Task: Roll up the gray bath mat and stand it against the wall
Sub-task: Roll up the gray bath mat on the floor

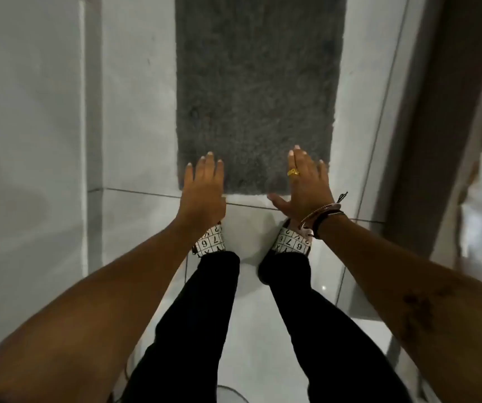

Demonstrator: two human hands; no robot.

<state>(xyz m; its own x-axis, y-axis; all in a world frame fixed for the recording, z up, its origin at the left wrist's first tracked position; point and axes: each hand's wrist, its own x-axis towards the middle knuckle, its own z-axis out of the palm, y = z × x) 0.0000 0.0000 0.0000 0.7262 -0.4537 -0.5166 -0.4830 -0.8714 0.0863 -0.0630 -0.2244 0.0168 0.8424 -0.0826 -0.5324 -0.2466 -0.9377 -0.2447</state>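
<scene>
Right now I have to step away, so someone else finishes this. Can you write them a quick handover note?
Left hand: open, fingers spread over the near left corner of the gray bath mat, no grip.
Right hand: open over the near right corner, no grip.
Mat lies flat on the tiled floor, unrolled.
Done: nothing yet.
Left: roll it up from the near edge, then stand it against the wall.

One mat, two hands, two slippers
</scene>
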